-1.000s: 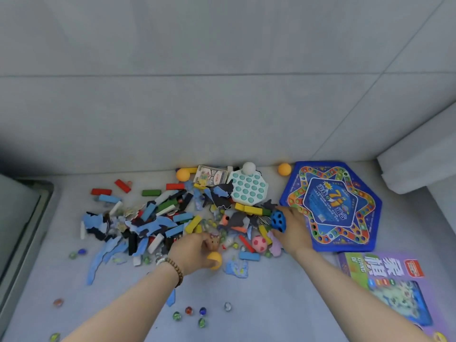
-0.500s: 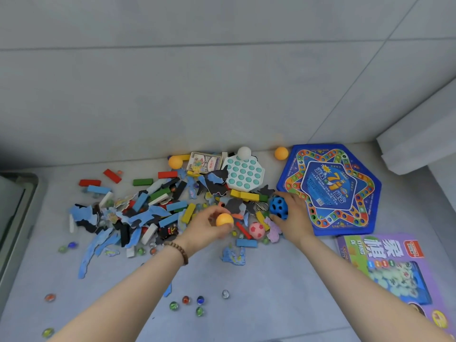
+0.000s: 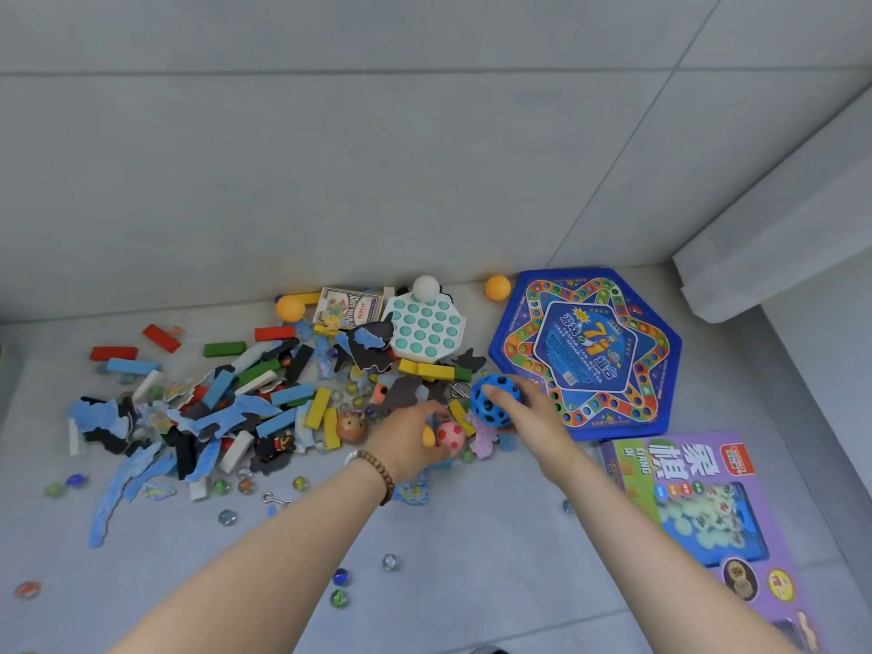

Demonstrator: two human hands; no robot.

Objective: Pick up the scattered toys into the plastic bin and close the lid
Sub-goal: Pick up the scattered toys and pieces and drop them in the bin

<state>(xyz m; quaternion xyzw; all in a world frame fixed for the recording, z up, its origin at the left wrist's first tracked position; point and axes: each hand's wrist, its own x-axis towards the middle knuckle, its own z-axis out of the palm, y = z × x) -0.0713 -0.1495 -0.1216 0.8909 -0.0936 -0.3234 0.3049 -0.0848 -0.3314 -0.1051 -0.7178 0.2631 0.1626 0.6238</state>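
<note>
Scattered toys cover a grey floor (image 3: 472, 535). Far left of the fingers lies a heap of coloured wooden blocks (image 3: 283, 395) and blue and black puzzle pieces (image 3: 226, 417), with loose marbles (image 3: 339, 577) nearer the viewer. A small brown animal figure (image 3: 351, 427) sits just left of the left hand (image 3: 406, 441), which wears a bead bracelet (image 3: 377, 469). Its fingers (image 3: 424, 410) curl around a small orange ball (image 3: 428, 436) held in the palm, and they touch a pink ball (image 3: 450, 435) just to their right. Next, the right hand (image 3: 538, 422) reaches forward, with its fingers (image 3: 524, 389) and thumb spread and wrapped over a blue ball with holes (image 3: 495, 398). Touching that hand's right side is a blue hexagonal game board (image 3: 590, 351), and below it a purple game box (image 3: 684, 502).
</note>
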